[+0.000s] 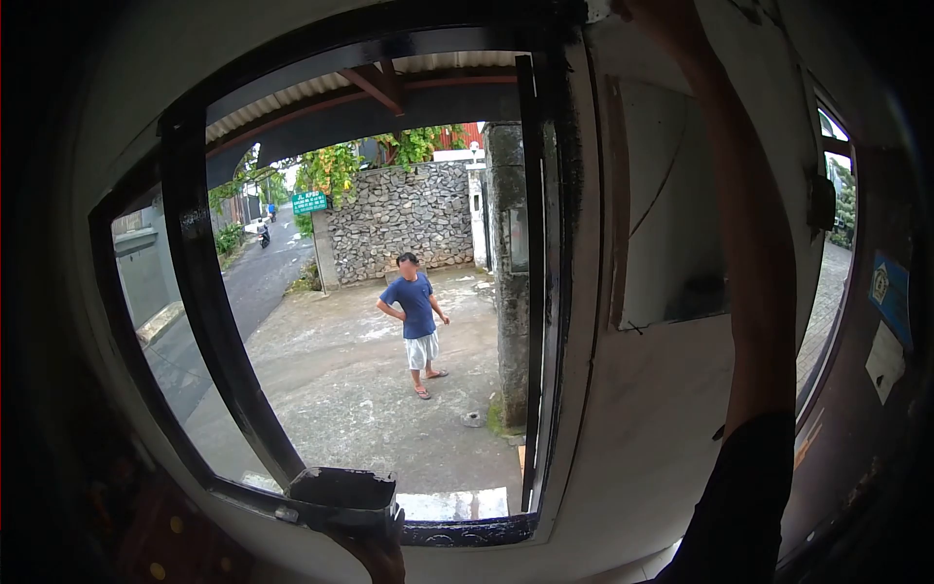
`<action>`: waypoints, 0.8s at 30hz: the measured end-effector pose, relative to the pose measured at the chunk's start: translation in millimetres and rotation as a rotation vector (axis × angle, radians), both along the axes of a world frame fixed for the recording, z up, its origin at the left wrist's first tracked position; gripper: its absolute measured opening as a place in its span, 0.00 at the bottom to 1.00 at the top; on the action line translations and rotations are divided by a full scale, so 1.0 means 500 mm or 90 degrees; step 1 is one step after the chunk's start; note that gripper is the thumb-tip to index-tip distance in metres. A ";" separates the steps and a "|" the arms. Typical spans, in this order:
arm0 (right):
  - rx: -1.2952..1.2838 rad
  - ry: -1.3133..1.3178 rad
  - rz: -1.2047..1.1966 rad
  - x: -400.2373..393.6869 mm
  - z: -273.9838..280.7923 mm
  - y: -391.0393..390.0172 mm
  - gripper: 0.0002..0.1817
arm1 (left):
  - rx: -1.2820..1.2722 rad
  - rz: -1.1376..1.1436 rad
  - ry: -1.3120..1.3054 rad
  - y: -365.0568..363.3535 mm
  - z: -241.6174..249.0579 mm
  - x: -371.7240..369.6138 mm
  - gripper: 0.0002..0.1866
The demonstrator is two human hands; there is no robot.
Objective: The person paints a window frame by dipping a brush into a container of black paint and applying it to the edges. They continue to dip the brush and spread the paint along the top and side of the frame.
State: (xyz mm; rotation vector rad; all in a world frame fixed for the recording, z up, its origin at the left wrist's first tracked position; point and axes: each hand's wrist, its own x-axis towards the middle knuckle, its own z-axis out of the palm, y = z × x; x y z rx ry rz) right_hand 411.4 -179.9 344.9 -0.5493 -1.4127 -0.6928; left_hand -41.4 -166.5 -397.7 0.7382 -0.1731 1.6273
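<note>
At the bottom of the head view, my left hand (pixel 384 557) is closed around an open-topped black container (pixel 345 490) smeared with dark and pale paint. It is held just in front of the window's lower frame. My right arm stretches up along the right side, and my right hand (pixel 657 18) is cut off by the top edge. Its fingers look closed beside a small pale object (pixel 596 10) at the upper corner of the black window frame (pixel 562 243); I cannot make out what this is.
Beyond the window, a person in a blue shirt (pixel 416 307) stands on the concrete yard. A stone wall (pixel 399 219), a concrete pillar (pixel 511 292) and a green street sign (pixel 308 202) are outside. A pale framed panel (pixel 671 214) is on the wall behind my right arm.
</note>
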 end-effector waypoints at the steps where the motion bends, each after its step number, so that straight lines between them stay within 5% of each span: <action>1: -0.024 -0.010 -0.029 0.000 0.000 -0.001 0.16 | -0.173 0.198 0.010 -0.142 0.203 0.130 0.42; 2: -0.030 -0.025 0.045 -0.001 0.001 0.002 0.16 | -0.347 0.398 0.019 -0.204 0.318 0.184 0.42; 5: 0.015 -0.010 0.045 0.007 -0.002 -0.005 0.17 | -0.471 0.315 -0.066 -0.217 0.389 0.183 0.43; 6: 0.014 -0.010 0.045 0.018 0.011 0.012 0.17 | -0.472 0.315 -0.067 -0.201 0.344 0.163 0.43; 8: 0.147 -0.177 -0.329 0.048 0.045 0.058 0.16 | -0.275 0.307 0.010 -0.160 0.216 0.114 0.43; 11: 0.262 -0.257 -0.497 0.040 0.048 0.031 0.14 | -0.459 0.290 -0.068 -0.213 0.366 0.169 0.43; 12: 0.263 -0.258 -0.496 0.029 0.041 0.028 0.14 | -0.459 0.291 -0.069 -0.207 0.347 0.171 0.43; 14: 0.033 0.006 0.050 -0.022 0.002 0.009 0.12 | -0.341 0.424 0.034 -0.194 0.291 0.174 0.43; 15: 0.032 0.006 0.050 -0.005 0.014 0.020 0.12 | -0.342 0.424 0.035 -0.205 0.320 0.179 0.43; 17: 0.388 -0.326 -0.611 0.044 0.056 0.053 0.09 | -0.511 0.322 -0.080 -0.232 0.405 0.188 0.43; 21: 0.137 -0.195 -0.394 0.037 0.051 0.034 0.08 | -0.327 0.329 -0.019 -0.185 0.249 0.129 0.43; 23: 0.559 -0.347 -0.498 0.058 0.057 0.075 0.11 | -0.325 0.339 0.011 -0.186 0.257 0.130 0.44; 24: 0.558 -0.348 -0.499 0.047 0.034 0.068 0.11 | -0.326 0.338 0.010 -0.185 0.266 0.137 0.44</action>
